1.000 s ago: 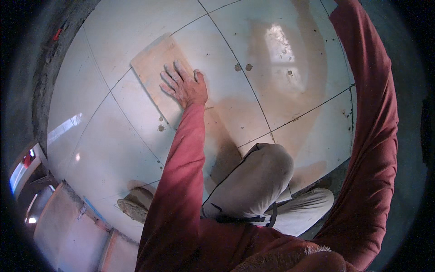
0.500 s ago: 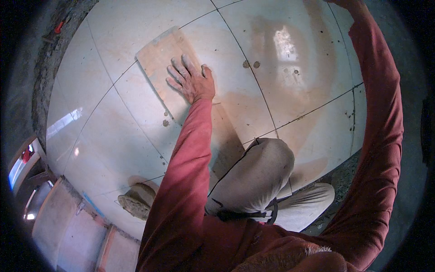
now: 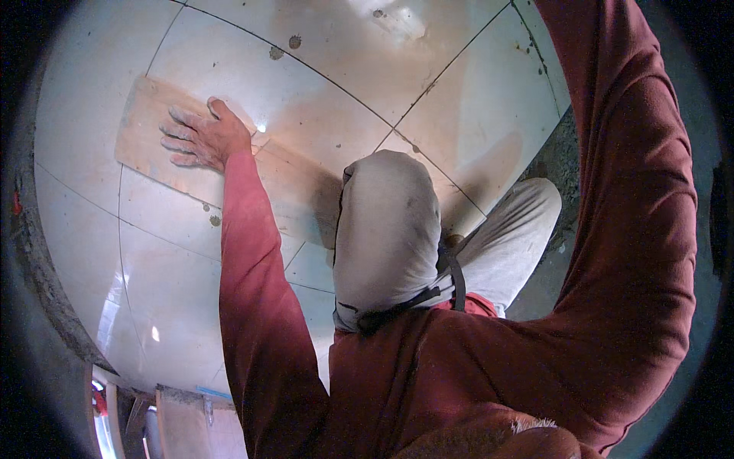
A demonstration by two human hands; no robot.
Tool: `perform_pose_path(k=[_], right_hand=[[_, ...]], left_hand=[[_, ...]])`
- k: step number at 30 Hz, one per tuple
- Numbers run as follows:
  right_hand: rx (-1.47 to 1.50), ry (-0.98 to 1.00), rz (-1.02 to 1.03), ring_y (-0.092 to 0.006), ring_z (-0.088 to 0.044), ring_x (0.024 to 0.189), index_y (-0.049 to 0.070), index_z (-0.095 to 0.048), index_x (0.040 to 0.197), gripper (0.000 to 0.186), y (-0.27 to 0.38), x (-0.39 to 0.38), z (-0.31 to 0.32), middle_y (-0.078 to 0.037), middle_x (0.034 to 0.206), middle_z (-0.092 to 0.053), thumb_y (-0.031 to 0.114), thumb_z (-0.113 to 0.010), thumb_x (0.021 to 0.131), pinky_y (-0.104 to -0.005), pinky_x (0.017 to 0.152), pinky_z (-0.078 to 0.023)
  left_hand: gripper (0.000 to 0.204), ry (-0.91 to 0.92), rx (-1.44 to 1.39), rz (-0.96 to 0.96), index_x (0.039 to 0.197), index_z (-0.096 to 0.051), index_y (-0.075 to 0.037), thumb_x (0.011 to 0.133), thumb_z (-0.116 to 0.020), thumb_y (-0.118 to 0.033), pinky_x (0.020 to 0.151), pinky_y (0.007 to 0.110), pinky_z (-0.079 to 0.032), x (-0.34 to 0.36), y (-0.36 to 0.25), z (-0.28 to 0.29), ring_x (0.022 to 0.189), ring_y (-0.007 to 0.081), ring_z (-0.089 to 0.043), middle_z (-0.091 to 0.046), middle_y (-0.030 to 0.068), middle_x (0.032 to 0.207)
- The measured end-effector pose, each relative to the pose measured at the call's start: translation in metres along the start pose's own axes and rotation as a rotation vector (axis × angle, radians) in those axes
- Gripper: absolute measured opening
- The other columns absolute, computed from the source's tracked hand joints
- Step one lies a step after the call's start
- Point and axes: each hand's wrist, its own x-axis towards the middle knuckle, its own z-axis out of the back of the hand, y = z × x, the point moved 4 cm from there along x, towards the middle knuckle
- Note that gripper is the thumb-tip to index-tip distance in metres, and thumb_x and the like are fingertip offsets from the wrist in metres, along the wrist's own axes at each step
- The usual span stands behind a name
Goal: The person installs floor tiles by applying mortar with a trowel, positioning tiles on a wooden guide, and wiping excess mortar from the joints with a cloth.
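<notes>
My left hand (image 3: 200, 136) lies palm down, fingers spread, on a flat pale tan board (image 3: 138, 145) with a grainy-looking surface, which rests on the glossy tiled floor (image 3: 92, 229). The board's right part runs toward my bent grey-trousered knee (image 3: 386, 237). My right arm (image 3: 627, 214), in a dark red sleeve, reaches up out of the top edge, so its hand is hidden from view. Dark round blotches (image 3: 294, 41) mark the tiles above and below the board.
A rough dark strip (image 3: 53, 283) borders the tiles on the left, with a small red object (image 3: 17, 203) on it. Pale upright panels (image 3: 183, 421) and an opening stand at the lower left. Rough grey ground (image 3: 562, 153) shows beyond the tiles at the right.
My view has turned, so the board and my left hand appear further left and my knee higher. My right hand, partly visible at the top half a second ago, has left the frame.
</notes>
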Motion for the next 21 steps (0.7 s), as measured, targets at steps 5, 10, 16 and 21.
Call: perform_pose_path(k=[5,10,16,21], right_hand=[[0.003,0.034,-0.008,-0.0362,-0.070,0.095,0.015,-0.073,0.118,0.043,-0.007,-0.019,-0.004,-0.015,0.104,-0.074,0.046,-0.067,0.089,-0.0489,0.082,-0.054],[-0.034,0.022,0.042,-0.0364,-0.070,0.094,0.015,-0.072,0.120,0.043,-0.022,-0.056,-0.008,-0.015,0.104,-0.074,0.046,-0.066,0.091,-0.0490,0.081,-0.054],[-0.083,0.068,0.064,-0.0368,-0.070,0.093,0.015,-0.071,0.123,0.043,-0.050,-0.105,-0.010,-0.015,0.104,-0.073,0.046,-0.064,0.093,-0.0490,0.080,-0.054],[-0.119,0.095,0.121,-0.0370,-0.070,0.092,0.014,-0.069,0.125,0.044,-0.069,-0.154,-0.009,-0.016,0.104,-0.073,0.046,-0.063,0.095,-0.0491,0.079,-0.055]], left_hand=[[0.086,0.008,-0.003,-0.001,0.161,-0.029,-0.003,0.099,-0.042,-0.062,0.122,0.064,-0.008,-0.003,0.004,0.010,0.155,0.0426,-0.015,-0.021,0.0228,0.168],[0.083,0.023,-0.032,0.029,0.162,-0.026,-0.006,0.101,-0.043,-0.059,0.122,0.064,-0.005,0.005,0.001,0.014,0.157,0.0432,-0.009,-0.017,0.0224,0.170],[0.079,0.013,-0.029,0.038,0.162,-0.027,-0.008,0.101,-0.043,-0.057,0.122,0.064,-0.004,-0.001,0.002,0.008,0.157,0.0450,-0.008,-0.016,0.0232,0.170],[0.081,-0.013,0.087,0.000,0.161,-0.029,-0.006,0.101,-0.041,-0.059,0.122,0.064,-0.010,-0.005,0.004,-0.002,0.156,0.0426,-0.014,-0.020,0.0213,0.169]])
